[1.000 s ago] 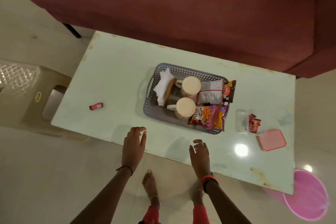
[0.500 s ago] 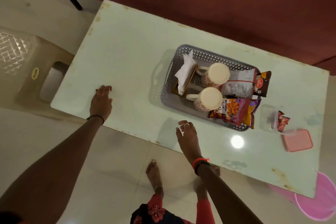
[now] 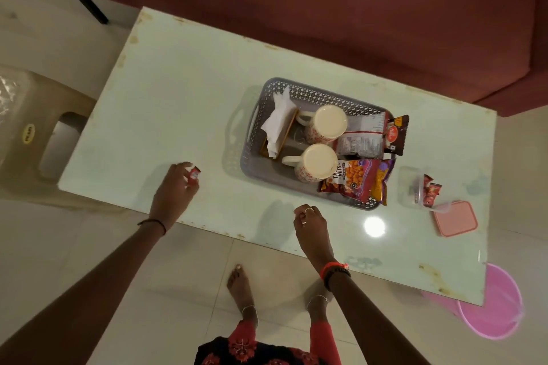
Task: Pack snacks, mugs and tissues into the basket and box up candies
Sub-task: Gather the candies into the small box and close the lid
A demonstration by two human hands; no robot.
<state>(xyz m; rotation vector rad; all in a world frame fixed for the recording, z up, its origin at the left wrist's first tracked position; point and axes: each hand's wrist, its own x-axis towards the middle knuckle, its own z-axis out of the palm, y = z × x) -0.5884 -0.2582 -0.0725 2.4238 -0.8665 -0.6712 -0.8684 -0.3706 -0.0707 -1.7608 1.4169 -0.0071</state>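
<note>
Pinching candy (image 3: pixel 194 177), left hand (image 3: pixel 175 191) fingers over table (image 3: pixel 184 92) near edge, right hand (image 3: pixel 310 228) relaxed, empty

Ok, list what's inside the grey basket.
Inside the basket: tissues in a holder, two mugs, a silver snack packet, an orange nut packet, and a dark packet overhanging the right rim. Anything beneath them is hidden.

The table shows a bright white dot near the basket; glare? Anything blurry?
Head view: yes, light glare on the glossy table; soft shadows lie beside the left hand and right hand; the stool at the left edge looks smeared.
</note>
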